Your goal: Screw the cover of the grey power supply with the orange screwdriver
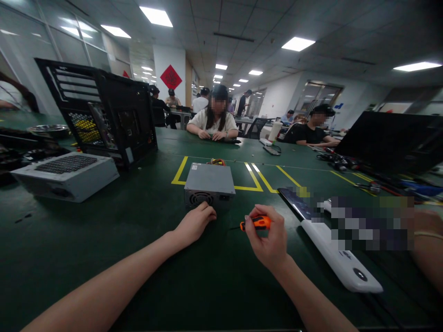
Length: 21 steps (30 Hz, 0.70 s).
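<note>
Holding orange screwdriver (pixel 258 223), right hand (pixel 270 236) closed on it, tip apart from grey power supply (pixel 209 177) on green table (pixel 207 281); left hand (pixel 196 223) half-curled at the supply's near side, hold unclear. Best to brace box firmly, keep shaft straight.

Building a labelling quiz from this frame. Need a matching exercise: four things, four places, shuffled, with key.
Things
1. orange-and-black screwdriver
2. grey metal box with a round fan grille
3. black metal computer case
4. red diamond-shaped sign

Places
A. on a white pillar
B. just beyond the left hand
C. behind a grey mesh-topped box
D. in the right hand

Pairs: 1-D, 2-B, 3-C, 4-A
</note>
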### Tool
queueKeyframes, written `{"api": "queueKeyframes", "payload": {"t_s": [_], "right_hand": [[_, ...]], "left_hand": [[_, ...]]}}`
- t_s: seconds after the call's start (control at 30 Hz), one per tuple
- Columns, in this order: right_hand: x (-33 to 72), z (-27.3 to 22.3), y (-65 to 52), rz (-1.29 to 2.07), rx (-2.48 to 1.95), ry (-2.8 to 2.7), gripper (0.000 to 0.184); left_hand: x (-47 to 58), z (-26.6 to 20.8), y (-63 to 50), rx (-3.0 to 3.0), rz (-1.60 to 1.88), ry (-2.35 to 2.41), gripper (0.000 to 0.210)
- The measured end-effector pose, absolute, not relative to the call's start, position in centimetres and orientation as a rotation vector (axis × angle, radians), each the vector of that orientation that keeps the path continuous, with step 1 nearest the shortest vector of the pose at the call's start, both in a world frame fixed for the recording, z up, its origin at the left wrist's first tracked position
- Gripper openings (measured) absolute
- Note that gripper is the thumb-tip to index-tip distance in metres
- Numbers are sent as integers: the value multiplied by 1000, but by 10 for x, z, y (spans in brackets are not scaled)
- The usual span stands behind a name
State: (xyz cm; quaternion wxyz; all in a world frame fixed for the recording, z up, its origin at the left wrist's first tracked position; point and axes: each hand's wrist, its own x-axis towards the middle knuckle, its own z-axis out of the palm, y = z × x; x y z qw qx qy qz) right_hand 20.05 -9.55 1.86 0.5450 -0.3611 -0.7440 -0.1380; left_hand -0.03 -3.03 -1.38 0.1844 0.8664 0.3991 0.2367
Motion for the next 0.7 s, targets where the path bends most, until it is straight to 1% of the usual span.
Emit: {"api": "queueKeyframes", "payload": {"t_s": [0.17, 0.3, 0.5, 0.7], "right_hand": [[199, 18, -96, -330, -876, -1814, 39], [197, 20, -97, -332, -897, -1827, 40], [197, 18, -99, -247, -922, -1838, 40], [197, 28, -105, -313, -795, -1688, 33]], "left_hand": [[0, -19, -27, 2186, 732, 1062, 8], [2, -20, -28, 2109, 751, 994, 6], [3, -18, -31, 2081, 683, 989, 11], [3, -18, -31, 2284, 664, 1054, 17]]}}
